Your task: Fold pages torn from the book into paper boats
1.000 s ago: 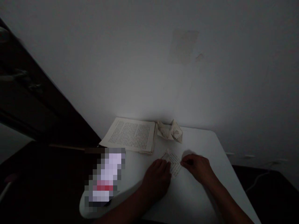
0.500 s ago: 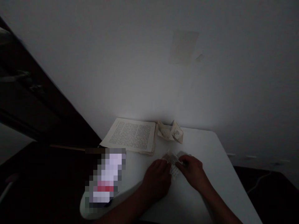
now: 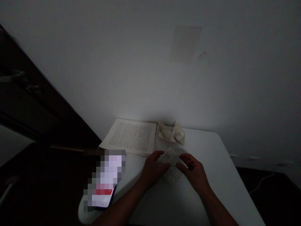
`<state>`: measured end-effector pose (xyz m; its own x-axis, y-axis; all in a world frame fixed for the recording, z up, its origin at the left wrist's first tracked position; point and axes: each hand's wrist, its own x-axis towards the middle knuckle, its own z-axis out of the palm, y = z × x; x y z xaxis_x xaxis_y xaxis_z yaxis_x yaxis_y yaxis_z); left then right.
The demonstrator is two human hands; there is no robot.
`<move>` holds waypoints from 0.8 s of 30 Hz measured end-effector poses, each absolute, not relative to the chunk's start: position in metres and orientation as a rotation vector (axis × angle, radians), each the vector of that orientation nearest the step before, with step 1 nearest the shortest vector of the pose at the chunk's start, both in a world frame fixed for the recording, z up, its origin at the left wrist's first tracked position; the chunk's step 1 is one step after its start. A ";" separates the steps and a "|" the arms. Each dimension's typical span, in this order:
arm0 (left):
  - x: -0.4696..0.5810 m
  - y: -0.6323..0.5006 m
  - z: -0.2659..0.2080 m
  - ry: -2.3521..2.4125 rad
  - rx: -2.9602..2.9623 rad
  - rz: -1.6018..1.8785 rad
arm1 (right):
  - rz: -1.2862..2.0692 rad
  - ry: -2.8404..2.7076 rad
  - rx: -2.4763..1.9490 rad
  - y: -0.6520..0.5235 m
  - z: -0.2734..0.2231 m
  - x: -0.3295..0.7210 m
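Observation:
A small folded sheet of printed paper point(image 3: 172, 161), roughly diamond-shaped, is held between both hands over the white table. My left hand point(image 3: 154, 168) grips its left side, thumb lying across the front and fingers behind. At the opposite side my right hand point(image 3: 193, 171) pinches the paper, thumb in front and the other fingers curled at the back. Just beyond the hands stands a folded paper shape point(image 3: 172, 133) with pointed corners and open pockets, made from similar printed paper.
A stack of printed pages point(image 3: 131, 135) lies at the table's back left. A lit phone point(image 3: 107, 179), its screen blurred out, rests at the left edge. The white table point(image 3: 209, 147) meets a plain wall point(image 3: 117, 69); a dark door point(image 3: 35, 94) is at left.
The folded paper has been raised and tipped up to face me. My left hand has gone from pressing down over it to holding its left side; the right thumb now lies across its front.

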<state>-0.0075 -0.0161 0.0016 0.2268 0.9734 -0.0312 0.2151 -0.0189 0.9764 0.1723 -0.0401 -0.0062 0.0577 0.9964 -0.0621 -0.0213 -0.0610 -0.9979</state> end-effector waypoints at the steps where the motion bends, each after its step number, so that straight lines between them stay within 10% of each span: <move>1: -0.007 -0.014 0.003 1.159 1.407 0.913 | 1.231 -1.119 -1.262 -0.040 -0.007 0.171; 24: -0.015 -0.017 -0.005 1.019 1.244 0.849 | 1.241 -1.076 -1.423 -0.045 -0.008 0.168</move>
<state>-0.0152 -0.0167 -0.0050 0.3372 0.9301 -0.1456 0.0243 0.1460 0.9890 0.1681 -0.0452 -0.0079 0.1052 0.9784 -0.1779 0.0376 -0.1827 -0.9824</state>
